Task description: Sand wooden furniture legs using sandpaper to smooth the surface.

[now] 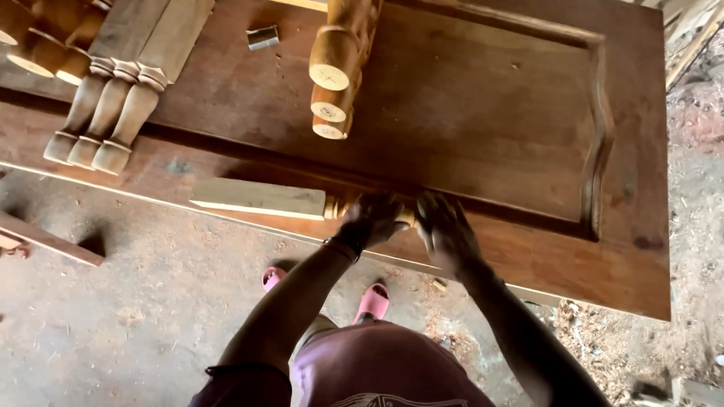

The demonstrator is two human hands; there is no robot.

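A turned wooden leg [260, 198] with a pale square end lies along the near edge of a large brown panelled door [483, 98] that serves as a worktop. My left hand [371, 218] grips the leg's rounded turned part. My right hand [445, 228] is closed just to the right of it, on the same leg; whatever it holds is hidden under the fingers.
Three turned legs [105, 124] lie side by side at the far left. Another stack of round-ended legs [334, 71] rests at the top middle. A small metal block [262, 37] sits near them. Sawdust covers the concrete floor, with a plank [53, 241] at left.
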